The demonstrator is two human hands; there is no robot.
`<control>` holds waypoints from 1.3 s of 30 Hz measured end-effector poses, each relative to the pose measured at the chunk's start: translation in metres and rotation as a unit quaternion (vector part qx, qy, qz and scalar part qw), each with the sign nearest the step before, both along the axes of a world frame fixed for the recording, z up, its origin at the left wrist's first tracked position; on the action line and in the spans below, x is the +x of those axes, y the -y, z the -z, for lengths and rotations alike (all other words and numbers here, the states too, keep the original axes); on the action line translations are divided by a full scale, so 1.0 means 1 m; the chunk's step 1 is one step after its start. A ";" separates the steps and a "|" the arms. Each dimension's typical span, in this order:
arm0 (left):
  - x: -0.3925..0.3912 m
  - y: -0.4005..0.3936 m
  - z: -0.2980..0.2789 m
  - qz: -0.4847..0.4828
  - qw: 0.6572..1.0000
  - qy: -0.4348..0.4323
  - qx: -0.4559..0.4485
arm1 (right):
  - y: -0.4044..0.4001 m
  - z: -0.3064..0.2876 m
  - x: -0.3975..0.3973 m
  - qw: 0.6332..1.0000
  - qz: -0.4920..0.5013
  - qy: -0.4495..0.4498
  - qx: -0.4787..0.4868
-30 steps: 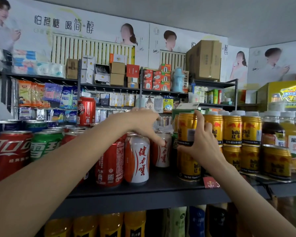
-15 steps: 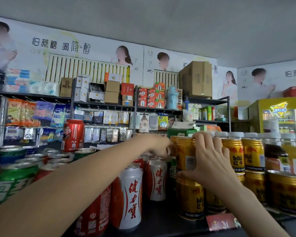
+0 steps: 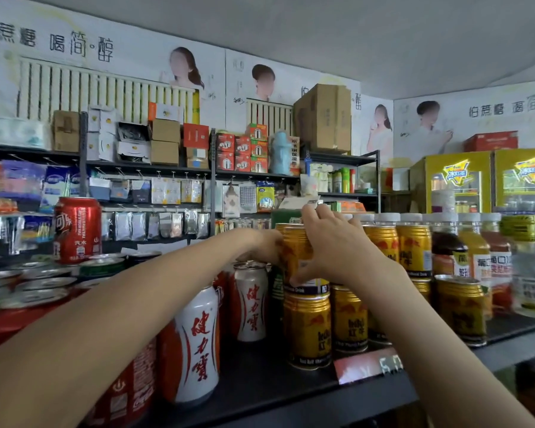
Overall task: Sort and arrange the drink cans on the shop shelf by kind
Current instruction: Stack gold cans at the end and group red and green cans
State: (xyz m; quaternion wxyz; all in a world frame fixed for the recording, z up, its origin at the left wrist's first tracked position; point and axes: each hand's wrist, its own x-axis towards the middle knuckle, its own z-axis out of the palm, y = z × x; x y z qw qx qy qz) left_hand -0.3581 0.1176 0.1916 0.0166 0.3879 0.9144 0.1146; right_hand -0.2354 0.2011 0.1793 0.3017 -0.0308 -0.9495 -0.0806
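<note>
Both my hands are on the upper gold can (image 3: 294, 251), stacked atop a lower gold can (image 3: 308, 329) near the shelf (image 3: 275, 381) front. R hand (image 3: 337, 251) wraps it from the front/right, fingers curled over the top. L hand (image 3: 267, 247) grips its left side, partly hidden behind the can. White cans w/ red script (image 3: 198, 344) stand just left, crowding my L wrist; red cola cans (image 3: 127, 393) further left. More gold cans (image 3: 413, 248) and bottles (image 3: 488, 261) packed to the right. Price tag (image 3: 368, 367) at the shelf edge.
</note>
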 end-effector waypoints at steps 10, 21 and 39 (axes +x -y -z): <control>0.018 0.023 -0.042 -0.056 0.947 0.070 0.307 | 0.001 -0.013 0.000 0.998 -0.001 0.063 -0.014; 0.055 0.076 -0.071 -0.052 0.907 0.033 0.417 | 0.001 -0.027 0.012 0.996 0.001 0.092 0.003; 0.072 0.071 -0.025 -0.125 0.979 -0.035 0.155 | -0.016 0.033 0.001 0.991 -0.047 -0.043 0.118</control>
